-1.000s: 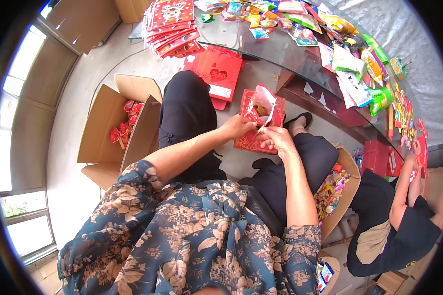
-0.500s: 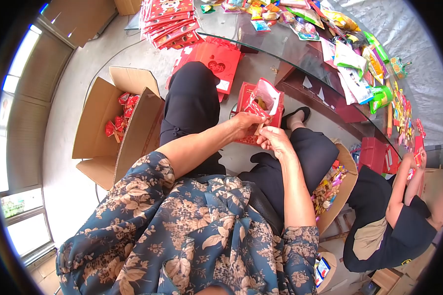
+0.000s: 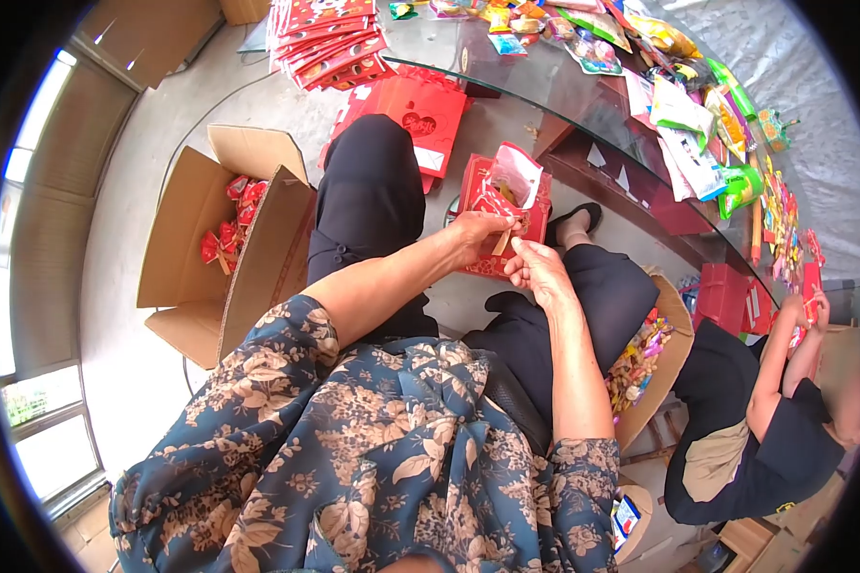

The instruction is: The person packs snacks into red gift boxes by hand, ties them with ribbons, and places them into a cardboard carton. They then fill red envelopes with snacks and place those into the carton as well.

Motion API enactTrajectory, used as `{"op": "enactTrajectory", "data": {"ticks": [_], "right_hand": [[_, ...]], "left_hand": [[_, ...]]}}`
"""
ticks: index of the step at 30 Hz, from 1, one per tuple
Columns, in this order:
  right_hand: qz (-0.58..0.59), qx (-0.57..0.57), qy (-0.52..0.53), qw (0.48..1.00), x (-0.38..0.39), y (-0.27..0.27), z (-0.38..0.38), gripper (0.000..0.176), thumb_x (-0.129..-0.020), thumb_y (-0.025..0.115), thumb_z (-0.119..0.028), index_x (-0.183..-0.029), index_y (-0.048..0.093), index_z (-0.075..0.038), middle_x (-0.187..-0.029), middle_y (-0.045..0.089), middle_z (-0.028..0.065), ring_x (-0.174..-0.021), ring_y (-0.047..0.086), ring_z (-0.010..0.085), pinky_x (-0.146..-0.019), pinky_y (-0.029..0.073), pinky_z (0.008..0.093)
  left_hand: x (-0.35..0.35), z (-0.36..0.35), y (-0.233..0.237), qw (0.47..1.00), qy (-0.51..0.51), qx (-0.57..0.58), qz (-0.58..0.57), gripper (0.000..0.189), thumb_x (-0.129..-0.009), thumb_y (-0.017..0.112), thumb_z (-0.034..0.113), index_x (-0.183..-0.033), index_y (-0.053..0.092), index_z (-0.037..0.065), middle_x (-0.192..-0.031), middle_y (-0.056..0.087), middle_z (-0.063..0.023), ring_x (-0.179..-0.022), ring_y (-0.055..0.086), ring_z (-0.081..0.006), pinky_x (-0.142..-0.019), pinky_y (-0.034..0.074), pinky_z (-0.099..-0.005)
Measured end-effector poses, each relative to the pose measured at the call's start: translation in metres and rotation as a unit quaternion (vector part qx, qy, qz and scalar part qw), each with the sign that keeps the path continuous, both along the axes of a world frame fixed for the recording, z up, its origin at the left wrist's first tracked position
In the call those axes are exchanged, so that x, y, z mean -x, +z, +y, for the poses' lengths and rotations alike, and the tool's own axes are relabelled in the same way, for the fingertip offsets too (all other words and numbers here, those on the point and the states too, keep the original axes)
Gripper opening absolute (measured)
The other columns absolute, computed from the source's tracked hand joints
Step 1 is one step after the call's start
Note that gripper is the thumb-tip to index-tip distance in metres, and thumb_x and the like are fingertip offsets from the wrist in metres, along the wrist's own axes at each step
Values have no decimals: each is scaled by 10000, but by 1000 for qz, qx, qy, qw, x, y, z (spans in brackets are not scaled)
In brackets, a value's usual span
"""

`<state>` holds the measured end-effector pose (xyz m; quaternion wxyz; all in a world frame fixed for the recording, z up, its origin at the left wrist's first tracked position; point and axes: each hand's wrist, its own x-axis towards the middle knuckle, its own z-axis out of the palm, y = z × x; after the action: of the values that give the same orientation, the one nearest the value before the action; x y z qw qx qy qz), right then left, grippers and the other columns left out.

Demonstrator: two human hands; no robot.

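My left hand [image 3: 483,237] is closed round the gathered neck of a small red gift bag [image 3: 492,201], whose pale-lined mouth gapes upward. Yellowish contents show dimly inside it. A narrow gold ribbon [image 3: 503,241] hangs by the bag's neck, between my hands. Just right of it, my right hand [image 3: 541,271] is pinched, thumb against curled fingers, apparently on the ribbon's end; the fingertips partly hide it. Beneath the bag, between my knees, stands a larger red box [image 3: 539,212] with a printed front.
An open carton [image 3: 189,239] at left holds several tied red bags [image 3: 242,215]. Mixed sweets fill another carton [image 3: 674,358] by my right thigh. Snack packets [image 3: 683,115] and stacked red bags [image 3: 325,43] lie on the glass table [image 3: 545,105]. A co-worker [image 3: 764,430] sits at right.
My right hand has drawn slightly right and away from my left hand, widening the gap at the bag's neck. My left hand keeps its hold. The co-worker's hands stay raised.
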<state>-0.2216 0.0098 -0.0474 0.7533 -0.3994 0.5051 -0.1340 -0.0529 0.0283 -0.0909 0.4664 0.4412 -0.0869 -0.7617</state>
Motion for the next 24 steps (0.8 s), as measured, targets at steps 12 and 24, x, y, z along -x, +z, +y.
{"op": "enactTrajectory", "data": {"ticks": [12, 24], "right_hand": [[-100, -91, -80, 988, -7, 2, 3, 289, -973, 540, -347, -978, 574, -61, -689, 598, 45, -515, 513, 120, -454, 385, 215], [-128, -106, -21, 986, -2, -9, 1, 295, -953, 575, -357, -935, 585, -63, -704, 644, 70, -509, 570, 136, -453, 445, 228]], "left_hand": [[-1, -2, -8, 996, 3, 12, 87, 231, -956, 548, 200, -1090, 584, 16, -1090, 634, -126, -1023, 604, -286, -906, 495, -466], [3, -4, -5, 994, 39, 0, 102, 224, -947, 545, 168, -1082, 610, 1, -1023, 675, -132, -922, 654, -234, -830, 545, -391]]}}
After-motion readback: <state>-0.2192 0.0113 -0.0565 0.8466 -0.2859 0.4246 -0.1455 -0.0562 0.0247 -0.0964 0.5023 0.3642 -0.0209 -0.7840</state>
